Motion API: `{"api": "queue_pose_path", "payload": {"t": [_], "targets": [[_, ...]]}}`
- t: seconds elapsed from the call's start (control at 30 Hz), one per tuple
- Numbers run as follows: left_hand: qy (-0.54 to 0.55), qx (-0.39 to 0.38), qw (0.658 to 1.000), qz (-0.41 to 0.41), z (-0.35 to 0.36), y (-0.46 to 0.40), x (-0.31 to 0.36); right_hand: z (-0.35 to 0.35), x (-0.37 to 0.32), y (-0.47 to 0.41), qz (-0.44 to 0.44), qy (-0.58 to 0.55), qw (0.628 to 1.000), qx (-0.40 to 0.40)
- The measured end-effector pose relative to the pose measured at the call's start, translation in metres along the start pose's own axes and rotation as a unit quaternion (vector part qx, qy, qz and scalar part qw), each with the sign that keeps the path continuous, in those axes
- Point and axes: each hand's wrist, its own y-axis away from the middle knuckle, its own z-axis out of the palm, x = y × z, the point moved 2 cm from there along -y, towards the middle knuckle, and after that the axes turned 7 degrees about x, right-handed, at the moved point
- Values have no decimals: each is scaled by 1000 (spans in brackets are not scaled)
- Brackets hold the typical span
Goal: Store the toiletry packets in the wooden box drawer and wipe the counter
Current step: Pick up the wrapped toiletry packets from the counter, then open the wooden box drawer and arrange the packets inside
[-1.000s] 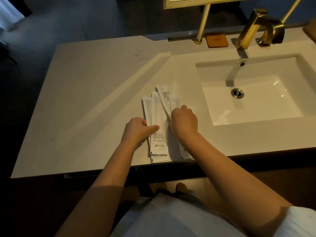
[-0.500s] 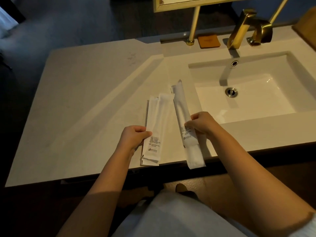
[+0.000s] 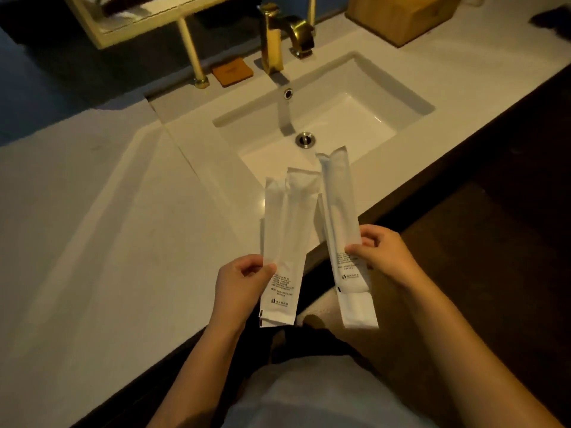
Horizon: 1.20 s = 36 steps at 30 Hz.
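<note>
Pale counter (image 3: 108, 242) — wooden box (image 3: 401, 17), brown coaster (image 3: 232, 70), gold faucet (image 3: 273, 38)

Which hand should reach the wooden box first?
Right, probably. The right hand holds its packets on the side nearer the wooden box, at the counter's far right. The left hand with its own packets would have to cross the sink.

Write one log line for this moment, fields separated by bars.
step: packets collected | left hand: holds stacked toiletry packets | right hand: holds long packet | packets: lifted off counter | wooden box: far right, not reached
</note>
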Motion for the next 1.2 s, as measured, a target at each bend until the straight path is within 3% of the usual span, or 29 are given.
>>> {"api": "queue_pose_path", "payload": {"t": [0.23,0.53,0.73,0.93,1.2], "targets": [[-148,-139,976,81,73,27,-27,-70,101,51,90,-16,986,137],[-350,-200,914,53,147,59,-102,-135,273,135,293,-45,920,257],[-385,-180,904,32,196,94,-122,-185,345,187,345,1,907,241],[-325,-99,940,20,234,106,-114,-242,369,175,324,21,913,246],[-362,-163,917,43,323,80,-78,-307,388,123,332,26,918,216]]}}
